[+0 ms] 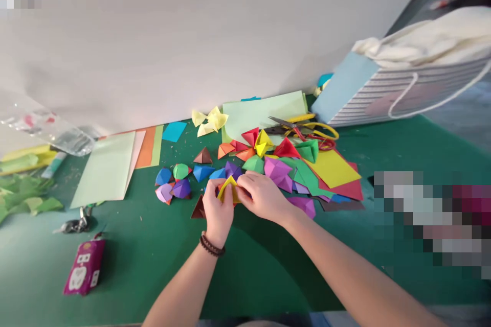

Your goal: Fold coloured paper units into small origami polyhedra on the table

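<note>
Between both hands is a small folded piece of yellow paper (227,190). My left hand (218,209), with a dark beaded bracelet on its wrist, pinches it from the left. The fingers of my right hand (263,195) close on its right side and hide part of it. Around the hands lie several folded paper pieces: a blue one (202,172), a purple one (181,188), a magenta one (278,171) and a red one (287,148). A brown folded piece (198,208) sits just beside my left hand.
Scissors (293,125) lie on pale green sheets (264,112) at the back. Yellow paper (333,169) is stacked at right, near a striped bag (402,87). Leftward are light sheets (105,166), a plastic bottle (71,133), keys (79,223) and a magenta packet (85,267).
</note>
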